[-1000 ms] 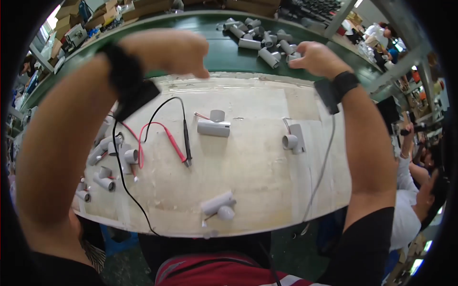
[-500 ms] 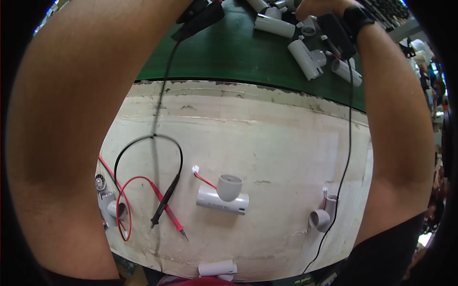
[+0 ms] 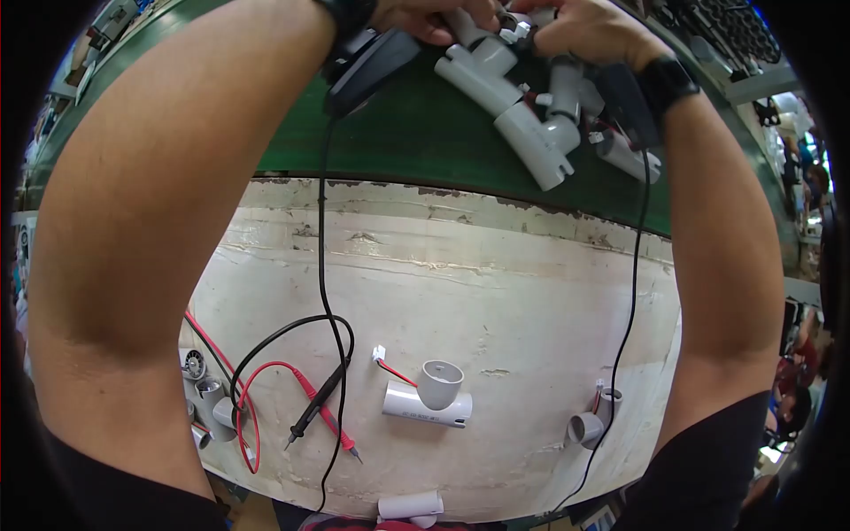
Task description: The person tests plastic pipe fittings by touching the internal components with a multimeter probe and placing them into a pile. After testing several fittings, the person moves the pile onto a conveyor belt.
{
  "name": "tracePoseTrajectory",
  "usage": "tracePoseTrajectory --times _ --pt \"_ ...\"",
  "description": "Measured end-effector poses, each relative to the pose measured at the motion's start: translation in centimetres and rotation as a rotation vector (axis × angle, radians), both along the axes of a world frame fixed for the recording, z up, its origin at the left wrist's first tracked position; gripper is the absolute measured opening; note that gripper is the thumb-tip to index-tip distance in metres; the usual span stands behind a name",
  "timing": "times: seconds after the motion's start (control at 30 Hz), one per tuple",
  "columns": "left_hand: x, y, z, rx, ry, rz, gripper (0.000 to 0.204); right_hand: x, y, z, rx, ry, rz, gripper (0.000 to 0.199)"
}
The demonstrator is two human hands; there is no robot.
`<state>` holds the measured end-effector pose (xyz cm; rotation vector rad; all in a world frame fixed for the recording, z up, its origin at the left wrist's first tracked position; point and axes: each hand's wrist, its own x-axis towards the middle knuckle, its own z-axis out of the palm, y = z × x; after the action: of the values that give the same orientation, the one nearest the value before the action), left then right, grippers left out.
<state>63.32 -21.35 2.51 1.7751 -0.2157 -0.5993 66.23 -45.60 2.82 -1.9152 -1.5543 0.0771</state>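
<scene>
Both hands are at the top edge, among grey plastic tube fittings on a green surface. My left hand (image 3: 447, 16) has its fingers curled around a short grey tube (image 3: 466, 28), partly cut off by the frame edge. My right hand (image 3: 591, 32) is bent closed at a second tube end (image 3: 534, 15), beside a white connector (image 3: 514, 33). Just below lie a T-shaped fitting (image 3: 478, 78) and another grey tube fitting (image 3: 534, 146), their ends close together. Each wrist wears a black strap and a dark box with a black cable.
On the pale worktop (image 3: 496, 310) in front, a T-fitting (image 3: 427, 405) with a red wire lies mid-table. Red and black test probes (image 3: 323, 403) cross to its left. More fittings lie at the left edge, at the right (image 3: 595, 423) and at the near edge (image 3: 410, 505). Black cables hang across the worktop.
The view has shifted, so the worktop sits lower. My left hand has come further into view and closed on a tube. The fittings by my hands have been shifted about.
</scene>
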Motion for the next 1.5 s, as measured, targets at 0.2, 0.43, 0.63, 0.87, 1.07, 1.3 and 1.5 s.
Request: tracePoseTrajectory --times 0.2,0.43,0.63,0.87,1.07,1.3,1.5 --pt "-6.4 4.6 2.2 -0.086 0.16 -0.321 0.066 -10.1 0.7 3.5 -0.347 0.609 -0.665 0.052" --pt "-13.9 6.2 2.4 -0.002 0.13 -0.479 0.088 -22.1 2.2 4.2 -0.292 0.527 -0.223 0.036" --pt "-18.6 7.0 7.5 0.302 -0.173 -0.616 0.098 -21.2 1.5 7.8 -0.415 0.523 -0.228 0.047" --pt "-13.9 4.4 4.8 0.091 -0.091 -0.379 0.07 -5.9 3.6 2.4 -0.406 0.088 -1.195 0.067" --pt "-8.7 2.4 1.1 0.702 -0.22 -0.155 0.063 -6.4 6.9 2.4 -0.6 0.297 -1.0 0.087" --pt "-10.6 5.0 0.2 0.243 0.046 -0.361 0.071 -11.1 4.5 1.5 -0.375 0.748 -0.755 0.039" --pt "-15.1 5.6 1.4 0.167 -0.029 -0.42 0.079 -18.4 1.1 2.0 -0.273 1.017 -0.799 0.044"
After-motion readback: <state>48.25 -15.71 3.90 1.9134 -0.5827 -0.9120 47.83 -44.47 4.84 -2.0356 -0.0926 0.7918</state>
